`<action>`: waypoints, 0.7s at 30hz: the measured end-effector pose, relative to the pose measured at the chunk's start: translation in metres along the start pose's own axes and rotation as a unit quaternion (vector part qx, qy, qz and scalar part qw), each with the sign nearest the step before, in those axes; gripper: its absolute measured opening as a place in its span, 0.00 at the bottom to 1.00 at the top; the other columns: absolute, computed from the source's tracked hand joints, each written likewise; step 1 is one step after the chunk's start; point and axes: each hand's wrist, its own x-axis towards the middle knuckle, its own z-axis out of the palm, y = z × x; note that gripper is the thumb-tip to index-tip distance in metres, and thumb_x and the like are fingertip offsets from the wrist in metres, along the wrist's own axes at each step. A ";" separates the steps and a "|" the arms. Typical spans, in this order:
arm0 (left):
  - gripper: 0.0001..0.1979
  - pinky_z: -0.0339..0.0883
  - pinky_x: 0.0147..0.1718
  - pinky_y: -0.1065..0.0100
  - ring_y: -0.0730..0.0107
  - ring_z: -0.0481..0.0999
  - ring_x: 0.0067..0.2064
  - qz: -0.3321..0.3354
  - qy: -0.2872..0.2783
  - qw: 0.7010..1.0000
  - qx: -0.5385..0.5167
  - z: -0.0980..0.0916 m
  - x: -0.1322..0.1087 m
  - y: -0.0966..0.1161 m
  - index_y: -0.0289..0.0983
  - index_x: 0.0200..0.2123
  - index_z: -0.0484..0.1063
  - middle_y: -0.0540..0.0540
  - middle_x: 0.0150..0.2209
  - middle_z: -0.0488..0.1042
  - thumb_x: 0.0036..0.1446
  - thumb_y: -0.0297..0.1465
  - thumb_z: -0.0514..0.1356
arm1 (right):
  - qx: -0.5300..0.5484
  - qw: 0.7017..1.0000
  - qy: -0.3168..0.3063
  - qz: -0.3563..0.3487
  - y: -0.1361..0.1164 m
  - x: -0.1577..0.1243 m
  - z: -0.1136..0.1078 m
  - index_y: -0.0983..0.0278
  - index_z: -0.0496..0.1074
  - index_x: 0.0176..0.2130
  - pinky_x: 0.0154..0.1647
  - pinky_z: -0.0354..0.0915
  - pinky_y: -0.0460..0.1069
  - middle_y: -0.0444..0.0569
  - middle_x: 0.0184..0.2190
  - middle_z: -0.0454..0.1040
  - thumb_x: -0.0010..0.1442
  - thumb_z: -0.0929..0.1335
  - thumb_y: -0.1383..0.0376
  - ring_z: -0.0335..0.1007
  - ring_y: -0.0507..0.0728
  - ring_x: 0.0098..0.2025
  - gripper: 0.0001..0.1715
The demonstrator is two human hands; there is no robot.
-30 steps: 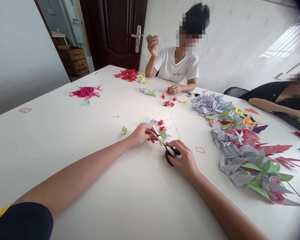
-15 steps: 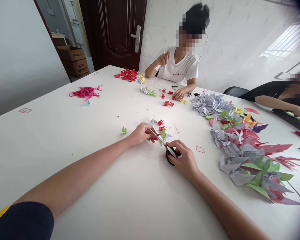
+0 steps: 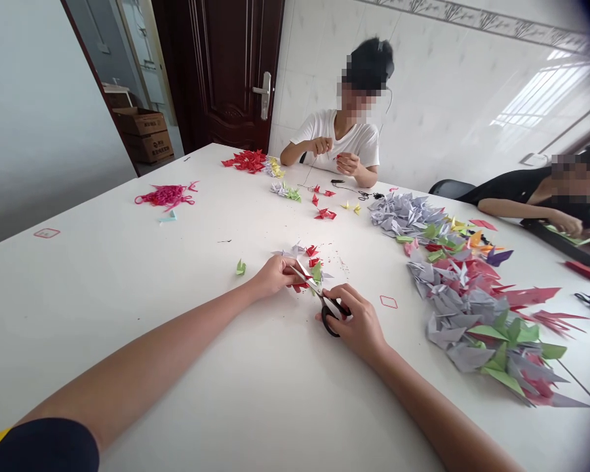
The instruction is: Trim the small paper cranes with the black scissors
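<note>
My right hand (image 3: 356,321) grips the black handles of a pair of scissors (image 3: 318,290), fingers in the loops. Its blades are parted and point away to the left, toward my left hand (image 3: 274,276). There the fingertips pinch a small red folded paper crane (image 3: 299,286), mostly hidden by fingers and blades. Just beyond the hands lie several small cranes, among them a red crane (image 3: 312,251) and a green crane (image 3: 316,272). A single green crane (image 3: 240,267) stands left of my wrist.
Paper cranes form a large heap (image 3: 472,308) on the right of the white table (image 3: 216,393). Pink cord (image 3: 166,195) lies far left, red cranes (image 3: 246,161) at the back. Across the table a person in white (image 3: 339,131) holds something red; another person (image 3: 521,190) works at right.
The view has tilted up slightly. My hands keep nearly the same place, scissor blades still at the red crane. The person in white has lifted a hand with a red piece off the table.
</note>
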 end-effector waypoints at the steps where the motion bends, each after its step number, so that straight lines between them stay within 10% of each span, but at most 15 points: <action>1: 0.13 0.71 0.30 0.70 0.72 0.77 0.27 0.000 0.001 1.000 0.004 0.000 0.000 -0.001 0.33 0.30 0.77 0.45 0.27 0.79 0.46 0.35 0.72 | -0.003 1.000 -0.001 0.000 0.000 0.000 0.000 0.60 0.72 0.41 0.27 0.61 0.47 0.48 0.40 0.75 0.56 0.71 0.62 0.63 0.51 0.28 0.11; 21: 0.12 0.67 0.31 0.69 0.71 0.76 0.27 0.019 0.073 0.997 0.011 -0.007 0.000 -0.003 0.34 0.31 0.77 0.45 0.30 0.79 0.47 0.36 0.69 | 0.037 0.999 0.005 0.006 -0.002 0.003 -0.001 0.59 0.73 0.42 0.27 0.66 0.47 0.49 0.41 0.75 0.56 0.72 0.62 0.68 0.53 0.31 0.12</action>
